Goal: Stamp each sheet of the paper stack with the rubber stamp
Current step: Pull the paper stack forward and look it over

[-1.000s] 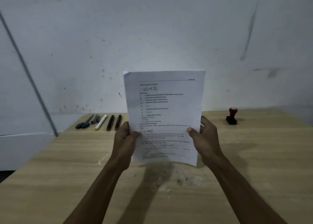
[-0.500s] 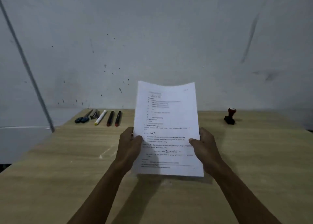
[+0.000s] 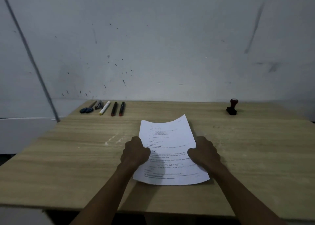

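A white printed paper stack [image 3: 170,143] lies low over the middle of the wooden table [image 3: 68,156], its far edge curled upward. My left hand [image 3: 134,152] grips its left edge, thumb on top. My right hand [image 3: 203,152] grips its right edge the same way. The rubber stamp [image 3: 232,107], black base with a dark red knob, stands upright at the far right of the table, well away from both hands.
Along the far left edge lie blue-handled scissors [image 3: 87,109], a small dark metal tool [image 3: 98,104], a white marker [image 3: 104,107] and two black markers with red caps [image 3: 117,109]. A marked white wall rises right behind the table.
Both hands have lowered the paper stack from upright in front of the wall down to nearly flat on the table. The stamp has stayed put.
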`<action>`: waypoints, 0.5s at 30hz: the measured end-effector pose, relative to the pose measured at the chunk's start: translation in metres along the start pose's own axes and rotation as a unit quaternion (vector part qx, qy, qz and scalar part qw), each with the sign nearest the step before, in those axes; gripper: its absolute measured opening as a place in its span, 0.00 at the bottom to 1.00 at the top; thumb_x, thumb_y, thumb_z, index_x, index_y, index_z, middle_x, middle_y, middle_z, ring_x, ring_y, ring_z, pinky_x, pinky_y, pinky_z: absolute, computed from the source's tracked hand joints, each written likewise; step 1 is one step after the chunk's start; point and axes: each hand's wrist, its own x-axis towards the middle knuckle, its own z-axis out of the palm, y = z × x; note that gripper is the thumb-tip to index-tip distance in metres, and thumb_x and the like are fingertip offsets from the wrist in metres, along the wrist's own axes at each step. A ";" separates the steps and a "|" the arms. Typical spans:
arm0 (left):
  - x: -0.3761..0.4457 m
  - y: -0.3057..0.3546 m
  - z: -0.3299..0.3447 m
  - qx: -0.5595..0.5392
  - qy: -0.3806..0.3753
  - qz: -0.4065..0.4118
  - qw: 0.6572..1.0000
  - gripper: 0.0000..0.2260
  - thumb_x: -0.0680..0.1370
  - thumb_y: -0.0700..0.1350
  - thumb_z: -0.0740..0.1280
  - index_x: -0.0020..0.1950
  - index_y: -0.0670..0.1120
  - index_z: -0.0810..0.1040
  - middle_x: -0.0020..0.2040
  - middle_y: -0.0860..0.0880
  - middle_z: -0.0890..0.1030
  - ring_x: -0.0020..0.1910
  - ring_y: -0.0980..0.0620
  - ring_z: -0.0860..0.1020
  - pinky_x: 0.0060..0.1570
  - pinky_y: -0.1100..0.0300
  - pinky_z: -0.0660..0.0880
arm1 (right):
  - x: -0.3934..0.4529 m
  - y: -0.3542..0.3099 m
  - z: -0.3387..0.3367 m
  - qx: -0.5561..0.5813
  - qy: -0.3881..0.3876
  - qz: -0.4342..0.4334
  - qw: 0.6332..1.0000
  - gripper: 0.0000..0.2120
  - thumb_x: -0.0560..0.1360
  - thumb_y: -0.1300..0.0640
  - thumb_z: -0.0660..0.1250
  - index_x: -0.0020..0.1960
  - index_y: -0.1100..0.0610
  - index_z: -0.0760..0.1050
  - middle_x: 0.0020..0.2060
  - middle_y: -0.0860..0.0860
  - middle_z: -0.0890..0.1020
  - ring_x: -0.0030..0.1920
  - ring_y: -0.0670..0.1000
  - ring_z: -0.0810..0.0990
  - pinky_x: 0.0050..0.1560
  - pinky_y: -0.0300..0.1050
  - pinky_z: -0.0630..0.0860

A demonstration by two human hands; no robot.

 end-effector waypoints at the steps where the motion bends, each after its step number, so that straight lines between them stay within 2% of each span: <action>1: -0.002 0.000 0.000 0.022 -0.003 -0.005 1.000 0.09 0.74 0.44 0.65 0.48 0.44 0.65 0.53 0.44 0.74 0.51 0.43 0.76 0.43 0.57 0.72 | -0.001 0.000 0.000 -0.037 0.005 0.011 0.999 0.06 0.69 0.57 0.63 0.46 0.55 0.70 0.42 0.51 0.78 0.41 0.53 0.78 0.38 0.43 0.69; 4: -0.006 -0.001 -0.001 0.088 0.001 -0.015 0.996 0.11 0.75 0.46 0.65 0.51 0.46 0.66 0.56 0.45 0.75 0.54 0.44 0.77 0.46 0.56 0.71 | -0.002 0.001 0.001 -0.077 0.005 0.028 0.997 0.12 0.69 0.54 0.65 0.52 0.55 0.71 0.48 0.52 0.78 0.48 0.55 0.79 0.43 0.45 0.72; 7: -0.007 -0.003 0.000 0.112 0.011 -0.017 0.993 0.12 0.74 0.49 0.66 0.53 0.45 0.68 0.57 0.45 0.74 0.54 0.44 0.76 0.49 0.54 0.72 | -0.003 0.005 0.003 -0.088 0.006 0.032 0.996 0.10 0.69 0.52 0.65 0.48 0.54 0.69 0.49 0.53 0.78 0.49 0.56 0.79 0.44 0.45 0.72; 11: -0.006 -0.006 0.004 0.127 0.013 -0.021 0.992 0.20 0.75 0.51 0.66 0.62 0.44 0.69 0.62 0.43 0.69 0.59 0.43 0.73 0.54 0.51 0.71 | -0.004 0.007 0.002 -0.104 0.012 0.031 0.994 0.09 0.69 0.52 0.65 0.46 0.54 0.68 0.50 0.53 0.76 0.50 0.58 0.77 0.46 0.46 0.71; 15: -0.005 -0.007 0.003 0.140 0.009 -0.010 0.990 0.19 0.76 0.51 0.65 0.63 0.44 0.69 0.63 0.43 0.69 0.60 0.42 0.73 0.55 0.51 0.71 | -0.003 0.009 0.002 -0.109 0.015 0.028 0.994 0.10 0.69 0.52 0.65 0.46 0.54 0.69 0.49 0.52 0.77 0.48 0.57 0.77 0.46 0.45 0.71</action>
